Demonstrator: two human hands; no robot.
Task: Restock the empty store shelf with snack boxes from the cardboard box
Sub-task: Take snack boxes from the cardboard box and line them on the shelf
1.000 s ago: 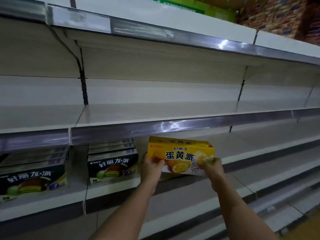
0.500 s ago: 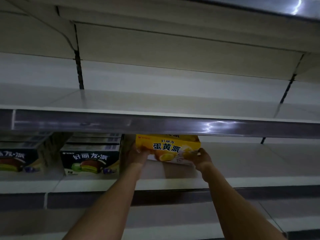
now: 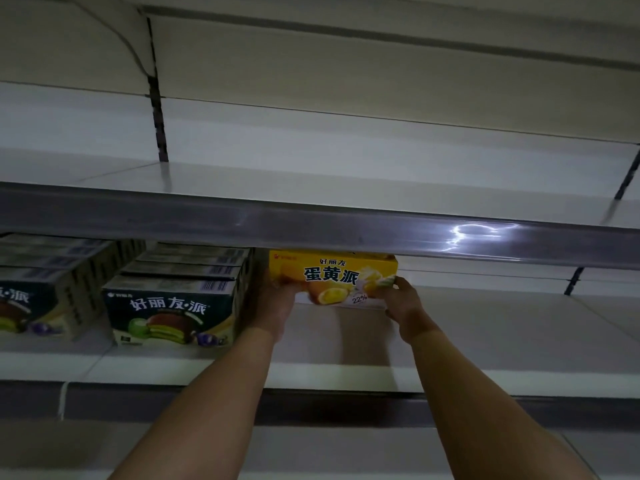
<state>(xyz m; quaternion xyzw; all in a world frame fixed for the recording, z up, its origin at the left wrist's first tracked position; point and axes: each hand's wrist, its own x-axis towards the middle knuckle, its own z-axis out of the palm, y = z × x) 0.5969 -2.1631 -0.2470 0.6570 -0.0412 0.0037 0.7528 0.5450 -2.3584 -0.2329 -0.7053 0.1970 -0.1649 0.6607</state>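
My forearms rise from the bottom of the frame toward its centre. My left hand (image 3: 277, 303) grips the lower left corner of a yellow snack box (image 3: 332, 277), fingers curled around its end, and my right hand (image 3: 403, 303) pinches the lower right corner with the fingers wrapped onto the front face. The box sits just above the centre of the frame, face toward me, tilted slightly with its right end a little higher. Its lower edge is close over the shelf (image 3: 485, 341); I cannot tell whether it touches. Its top is partly hidden behind the grey price rail (image 3: 346, 230) of the shelf above.

Just to the left of my left hand stands a row of dark snack boxes (image 3: 173, 317), lined up one behind another and running back into the shelf. Further left, at the frame's edge, a second row of dark boxes (image 3: 38, 299) stands the same way, cut off by the border.

Above the rail, across the middle of the frame, lies the upper shelf (image 3: 311, 188), with its pale back panel (image 3: 346, 81) behind it and a dark slotted upright (image 3: 157, 116) at upper left.
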